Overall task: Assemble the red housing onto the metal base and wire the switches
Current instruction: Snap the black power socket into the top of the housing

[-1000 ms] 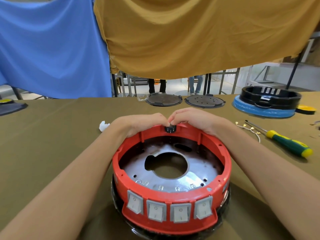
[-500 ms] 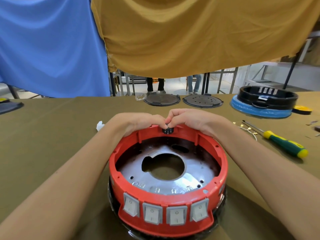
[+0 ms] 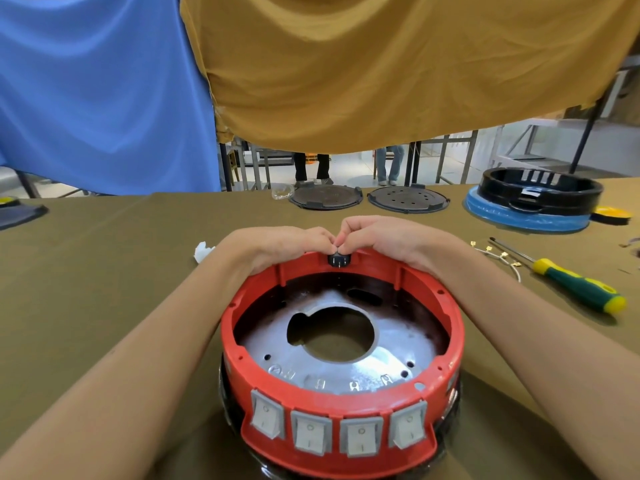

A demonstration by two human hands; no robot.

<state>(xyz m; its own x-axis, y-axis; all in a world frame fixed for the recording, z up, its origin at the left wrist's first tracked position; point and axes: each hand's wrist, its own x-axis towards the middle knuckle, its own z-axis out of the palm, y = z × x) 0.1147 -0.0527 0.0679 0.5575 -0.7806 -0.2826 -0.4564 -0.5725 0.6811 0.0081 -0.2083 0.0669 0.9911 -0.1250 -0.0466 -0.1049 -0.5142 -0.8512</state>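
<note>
Olive-covered table (image 3: 104, 289): red housing (image 3: 343, 407) sits on the metal base (image 3: 398, 351), lower centre. Left hand (image 3: 280, 247) and right hand (image 3: 384, 240) both pinch a black part (image 3: 338, 260) at the housing's far rim. Screwdriver (image 3: 568, 284) lies right.

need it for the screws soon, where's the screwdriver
In the head view, the screwdriver lies on the table at the right, beside the right forearm, next to the loose wires.

four grey rocker switches (image 3: 337, 434) on the front of the red housing (image 3: 446, 327), each marked O above I, no other legible text
</note>
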